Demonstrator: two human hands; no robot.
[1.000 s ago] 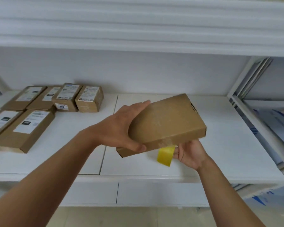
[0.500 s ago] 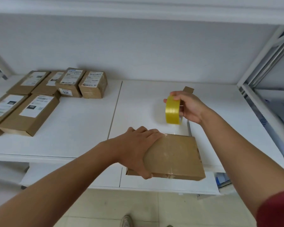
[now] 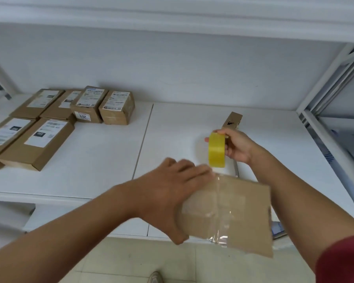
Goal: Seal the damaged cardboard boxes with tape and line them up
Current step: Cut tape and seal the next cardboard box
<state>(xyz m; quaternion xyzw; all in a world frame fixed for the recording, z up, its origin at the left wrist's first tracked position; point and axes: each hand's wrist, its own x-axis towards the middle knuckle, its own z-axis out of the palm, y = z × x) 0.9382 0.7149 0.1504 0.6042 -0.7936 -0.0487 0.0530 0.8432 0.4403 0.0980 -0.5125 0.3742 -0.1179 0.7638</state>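
Note:
A flat brown cardboard box (image 3: 243, 213) overhangs the front edge of the white shelf (image 3: 102, 160), with a strip of clear tape running across its top. My left hand (image 3: 172, 190) grips the box's left side, fingers spread over the top near the tape. My right hand (image 3: 235, 146) holds a yellowish roll of tape (image 3: 217, 150) upright just beyond the box's far edge. A stretch of clear tape seems to run from the roll down to the box.
Several labelled cardboard boxes (image 3: 55, 123) lie in rows at the shelf's left rear. A small brown box (image 3: 232, 121) stands behind my right hand. A metal rack upright (image 3: 323, 99) bounds the right side. My shoe (image 3: 155, 277) shows on the tiled floor below.
The box went from being held up in both hands to lying at the shelf's front edge. My right hand carried the roll out from beneath the box to above its far edge.

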